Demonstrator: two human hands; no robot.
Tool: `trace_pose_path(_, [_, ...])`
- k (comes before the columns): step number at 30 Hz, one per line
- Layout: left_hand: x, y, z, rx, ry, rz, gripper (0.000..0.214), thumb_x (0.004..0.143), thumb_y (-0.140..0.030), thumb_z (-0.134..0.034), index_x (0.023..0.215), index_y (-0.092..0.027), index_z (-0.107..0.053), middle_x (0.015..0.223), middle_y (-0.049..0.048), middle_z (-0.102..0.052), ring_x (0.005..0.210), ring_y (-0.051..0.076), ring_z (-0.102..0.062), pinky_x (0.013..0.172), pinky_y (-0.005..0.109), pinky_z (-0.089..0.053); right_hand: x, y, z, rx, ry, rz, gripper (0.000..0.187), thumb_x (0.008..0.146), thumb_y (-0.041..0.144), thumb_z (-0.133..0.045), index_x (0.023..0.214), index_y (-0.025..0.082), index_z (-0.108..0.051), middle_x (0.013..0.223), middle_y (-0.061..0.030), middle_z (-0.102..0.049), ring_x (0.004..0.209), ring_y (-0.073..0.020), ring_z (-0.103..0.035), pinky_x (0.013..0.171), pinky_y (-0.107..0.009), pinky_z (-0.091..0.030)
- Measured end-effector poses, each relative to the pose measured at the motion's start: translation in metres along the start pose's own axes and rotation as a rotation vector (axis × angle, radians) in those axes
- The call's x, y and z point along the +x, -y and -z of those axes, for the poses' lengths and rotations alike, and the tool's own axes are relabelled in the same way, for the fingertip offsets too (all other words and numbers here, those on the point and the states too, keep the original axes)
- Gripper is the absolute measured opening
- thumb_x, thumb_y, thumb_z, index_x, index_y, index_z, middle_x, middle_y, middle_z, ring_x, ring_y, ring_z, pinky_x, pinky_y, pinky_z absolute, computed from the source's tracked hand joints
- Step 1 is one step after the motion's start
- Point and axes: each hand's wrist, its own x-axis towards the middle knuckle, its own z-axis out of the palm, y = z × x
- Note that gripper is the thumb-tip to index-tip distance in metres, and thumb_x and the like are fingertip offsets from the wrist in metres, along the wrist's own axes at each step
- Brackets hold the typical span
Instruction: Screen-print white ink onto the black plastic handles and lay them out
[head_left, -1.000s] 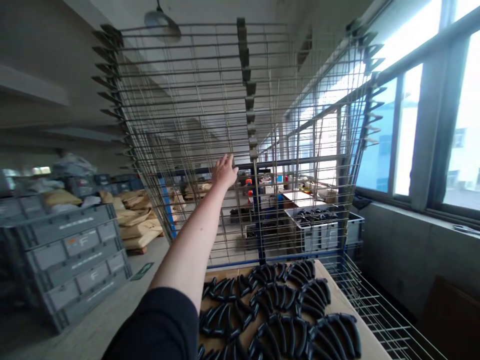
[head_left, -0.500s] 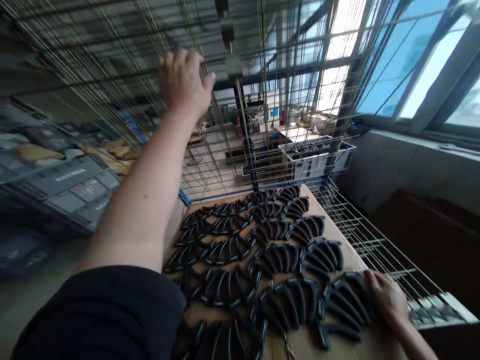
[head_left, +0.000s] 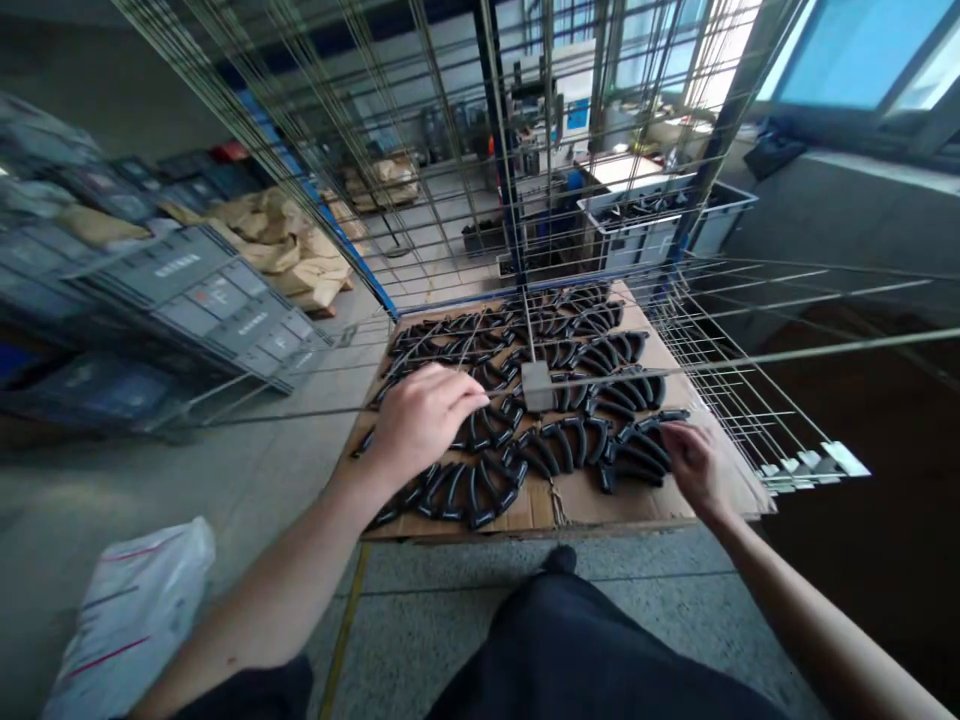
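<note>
As left hand [head_left: 424, 422] dropped, right [head_left: 694, 465] touching black arcs [head_left: 562, 447]

Curved parts [head_left: 564, 445] — glossy black plastic; cardboard sheet [head_left: 637, 510] matt brown; wire rack [head_left: 825, 349] thin bare metal

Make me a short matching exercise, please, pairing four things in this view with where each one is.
Things:
1. Left hand
2. Right hand
3. White plastic bag
4. Grey plastic crates

Places:
A. On the floor, left of the cardboard sheet
B. Stacked at the far left
C. At the right end of the black curved parts
D. Over the black curved parts, left of centre

Pairs: 1-D, 2-C, 3-A, 4-B
</note>
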Motion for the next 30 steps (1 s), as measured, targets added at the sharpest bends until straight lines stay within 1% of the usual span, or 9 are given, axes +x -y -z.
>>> trace_pose_path(3, [-0.041, -0.011, -0.037, -0.043, 0.171, 0.012, 0.021, 0.092, -0.033, -0.055, 0.08, -0.022, -0.067, 0.078, -0.0008, -0.07, 0.08, 0.016, -0.059, 0.077, 0.028, -0.044, -0.03, 0.072, -0.02, 0.13, 0.483, 0.35, 0.026, 0.096, 0.024, -0.044, 0.11, 0.021, -0.067, 0.11, -0.008, -0.069, 0.094, -0.0202, -0.058, 0.084, -0.035, -0.046])
trace_pose_path(5, [-0.059, -0.015, -0.058, -0.047, 0.243, 0.018, 0.022, 0.093, -0.032, -0.054, 0.08, -0.021, -0.067, 0.077, 0.0003, -0.07, 0.08, 0.016, -0.058, 0.077, 0.029, -0.043, -0.043, 0.106, -0.04, 0.079, 0.698, 0.5, 0.026, 0.096, 0.021, -0.045, 0.11, 0.021, -0.066, 0.117, -0.0075, -0.067, 0.094, -0.0197, -0.057, 0.082, -0.034, -0.046])
trace_pose_path(10, [-0.082, -0.02, -0.09, -0.022, 0.334, 0.016, 0.021, 0.093, -0.031, -0.052, 0.081, -0.02, -0.065, 0.077, 0.0021, -0.069, 0.081, 0.018, -0.057, 0.078, 0.03, -0.041, -0.042, 0.131, -0.076, -0.157, 0.812, 0.452, 0.025, 0.096, 0.019, -0.045, 0.109, 0.018, -0.066, 0.112, -0.0093, -0.069, 0.1, -0.023, -0.057, 0.084, -0.036, -0.044])
trace_pose_path(14, [-0.088, -0.018, -0.105, 0.009, 0.438, 0.016, 0.02, 0.092, -0.031, -0.053, 0.08, -0.019, -0.065, 0.076, 0.0029, -0.069, 0.081, 0.019, -0.058, 0.074, 0.031, -0.041, -0.049, 0.126, -0.067, -0.12, 0.788, 0.478, 0.027, 0.095, 0.017, -0.045, 0.114, 0.018, -0.066, 0.123, -0.0097, -0.065, 0.103, -0.0227, -0.057, 0.087, -0.037, -0.044])
trace_pose_path(17, [-0.089, -0.016, -0.124, 0.014, 0.562, -0.012, 0.02, 0.092, -0.03, -0.054, 0.08, -0.019, -0.066, 0.078, 0.0038, -0.07, 0.082, 0.02, -0.06, 0.073, 0.032, -0.042, -0.069, 0.12, -0.042, -0.045, 0.743, 0.516, 0.029, 0.097, 0.021, -0.045, 0.118, 0.019, -0.064, 0.13, -0.0099, -0.062, 0.094, -0.0205, -0.058, 0.081, -0.035, -0.047])
trace_pose_path(20, [-0.084, -0.017, -0.141, 0.015, 0.685, -0.063, 0.02, 0.09, -0.026, -0.055, 0.078, -0.018, -0.067, 0.081, 0.0054, -0.071, 0.085, 0.021, -0.062, 0.075, 0.033, -0.044, -0.088, 0.107, -0.01, 0.035, 0.697, 0.445, 0.029, 0.098, 0.022, -0.042, 0.116, 0.019, -0.065, 0.121, -0.0089, -0.067, 0.086, -0.0181, -0.059, 0.076, -0.032, -0.048])
trace_pose_path(22, [-0.076, -0.019, -0.144, 0.006, 0.732, -0.08, 0.021, 0.09, -0.025, -0.054, 0.075, -0.018, -0.068, 0.082, 0.0054, -0.071, 0.086, 0.021, -0.063, 0.076, 0.032, -0.045, -0.098, 0.094, 0.012, 0.052, 0.623, 0.328, 0.026, 0.098, 0.022, -0.044, 0.111, 0.019, -0.066, 0.109, -0.0084, -0.071, 0.081, -0.017, -0.06, 0.074, -0.03, -0.049])
trace_pose_path(25, [-0.06, -0.02, -0.141, -0.018, 0.714, -0.068, 0.03, 0.094, -0.029, -0.047, 0.072, -0.021, -0.067, 0.08, 0.0031, -0.07, 0.084, 0.019, -0.064, 0.074, 0.03, -0.047, -0.108, 0.059, 0.047, 0.015, 0.398, 0.071, 0.024, 0.097, 0.023, -0.045, 0.107, 0.02, -0.067, 0.089, -0.0063, -0.073, 0.073, -0.016, -0.061, 0.075, -0.03, -0.051])
trace_pose_path(30, [-0.015, -0.037, -0.163, -0.185, 0.461, -0.043, 0.036, 0.094, -0.044, -0.042, 0.077, -0.029, -0.07, 0.082, -0.0025, -0.073, 0.078, 0.015, -0.069, 0.068, 0.024, -0.052, -0.124, -0.055, 0.115, -0.131, 0.059, -0.493, 0.028, 0.094, 0.037, -0.048, 0.1, 0.022, -0.07, 0.088, -0.006, -0.073, 0.08, -0.0212, -0.067, 0.077, -0.034, -0.053])
